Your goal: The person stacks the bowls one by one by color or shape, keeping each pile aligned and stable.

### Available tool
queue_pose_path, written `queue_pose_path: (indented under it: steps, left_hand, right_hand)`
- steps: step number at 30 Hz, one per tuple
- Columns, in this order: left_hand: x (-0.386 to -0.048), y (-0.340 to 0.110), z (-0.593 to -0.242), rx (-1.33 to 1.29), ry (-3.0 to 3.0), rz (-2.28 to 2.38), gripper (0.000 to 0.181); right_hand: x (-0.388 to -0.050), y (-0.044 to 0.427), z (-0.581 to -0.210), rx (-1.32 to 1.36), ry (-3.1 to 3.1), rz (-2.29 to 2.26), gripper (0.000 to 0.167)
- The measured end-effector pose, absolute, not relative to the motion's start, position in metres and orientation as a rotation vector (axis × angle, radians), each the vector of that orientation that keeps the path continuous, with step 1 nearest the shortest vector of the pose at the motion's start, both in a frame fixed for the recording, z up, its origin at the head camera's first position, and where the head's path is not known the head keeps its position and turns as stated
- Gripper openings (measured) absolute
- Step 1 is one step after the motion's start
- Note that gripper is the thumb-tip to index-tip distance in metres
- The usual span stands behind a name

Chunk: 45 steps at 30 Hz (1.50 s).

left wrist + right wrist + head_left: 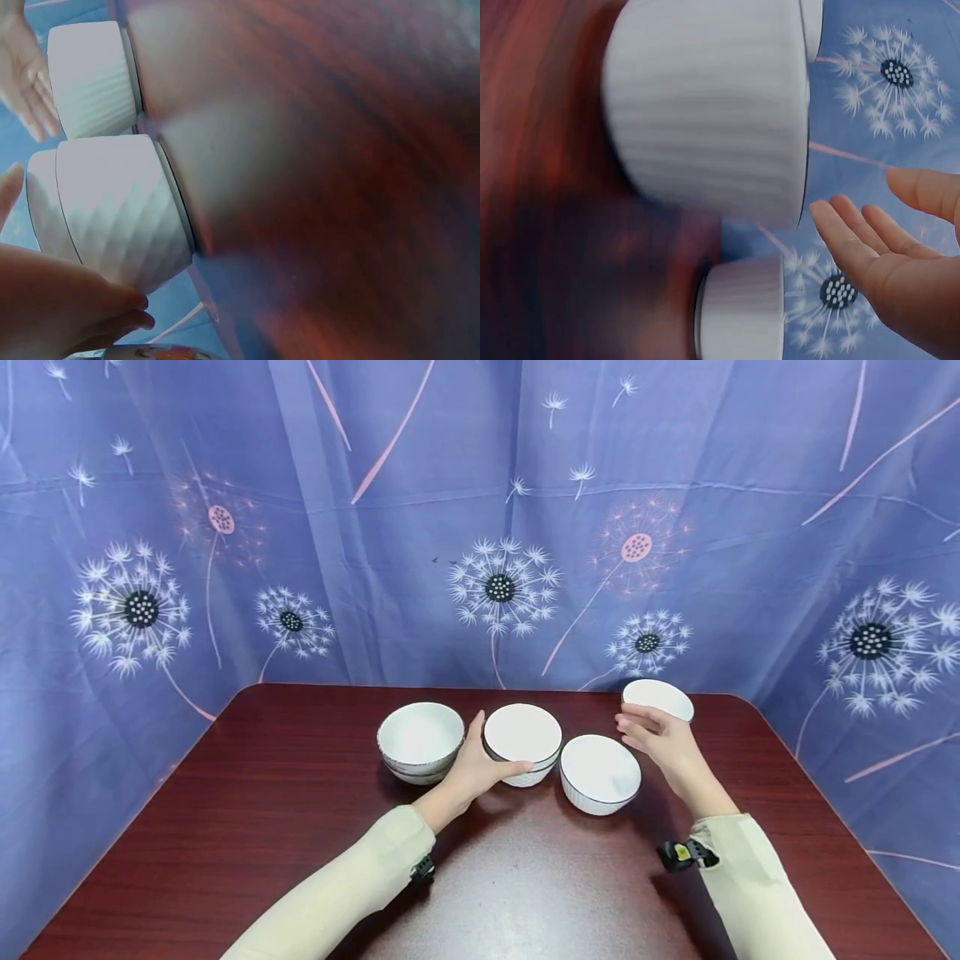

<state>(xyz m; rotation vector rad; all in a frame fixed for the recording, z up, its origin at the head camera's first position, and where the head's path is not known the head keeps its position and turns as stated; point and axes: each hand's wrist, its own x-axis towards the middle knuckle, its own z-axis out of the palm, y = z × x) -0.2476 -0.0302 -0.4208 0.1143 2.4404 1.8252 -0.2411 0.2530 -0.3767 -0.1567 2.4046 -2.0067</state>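
One bowl [664, 695] partly hidden by right hand [663, 745].

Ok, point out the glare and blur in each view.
Head view: whitish glare on the glossy dark-red wood-grained table; left wrist view: pale hazy reflections and smeared grain on it; right wrist view: table blurred, ribbed white round bowl slightly soft.

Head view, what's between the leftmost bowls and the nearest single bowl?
The middle stacked bowls and the left hand holding them, as the head view shows.
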Motion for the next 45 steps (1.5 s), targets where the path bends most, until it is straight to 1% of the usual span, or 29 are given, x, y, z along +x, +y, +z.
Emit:
queue_pose_path:
  steps: [8,17,24,34,45]
  left_hand:
    - [-0.249,-0.035,-0.419,0.145,2.431,1.808,0.116]
    - [-0.250,-0.034,-0.421,0.134,2.440,1.805,0.113]
    - [-0.250,-0.035,-0.422,0.126,2.441,1.804,0.112]
    - [-0.249,-0.033,-0.422,0.143,2.427,1.831,0.111]
    - [-0.249,-0.034,-0.422,0.153,2.419,1.855,0.110]
  right_hand:
    - [-0.231,0.272,-0.389,-0.153,2.489,-1.867,0.059]
    - [-0.224,0.282,-0.401,-0.116,2.271,-1.860,0.063]
    - [-0.222,0.286,-0.408,-0.154,2.159,-1.837,0.059]
    - [-0.222,0.279,-0.411,-0.139,2.115,-1.796,0.061]
    - [-0.224,0.278,-0.412,-0.124,2.130,-1.866,0.061]
